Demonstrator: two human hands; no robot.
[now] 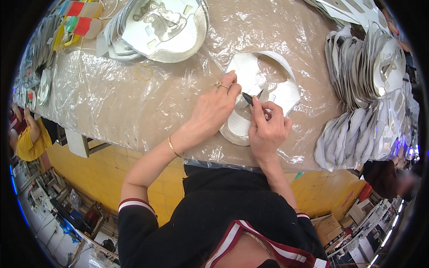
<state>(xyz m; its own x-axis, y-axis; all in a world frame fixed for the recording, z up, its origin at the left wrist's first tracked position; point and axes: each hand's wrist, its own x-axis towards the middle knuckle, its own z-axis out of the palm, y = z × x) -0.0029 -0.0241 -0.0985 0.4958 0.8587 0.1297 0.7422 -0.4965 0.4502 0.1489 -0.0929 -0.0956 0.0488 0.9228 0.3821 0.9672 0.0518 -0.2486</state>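
A white and beige shoe upper [286, 91] lies on the plastic-covered table in front of me. My left hand [216, 102] is on its left side, fingers bent and pressed together, gripping the piece. A ring and a thin bracelet are on that hand and wrist. My right hand [269, 127] is closed around small dark thread snips [248, 98]; their pointed tips are over the middle of the upper, close to my left fingertips. My right fingers hide the rest of the tool.
A stack of similar uppers [183, 44] sits at the far left, beside bottles with red bands [85, 26]. More uppers [357, 67] are piled along the right edge, with another bundle [348, 138] nearer me. A rubber band [143, 71] lies on the plastic sheet [103, 98]. Other people are at both sides.
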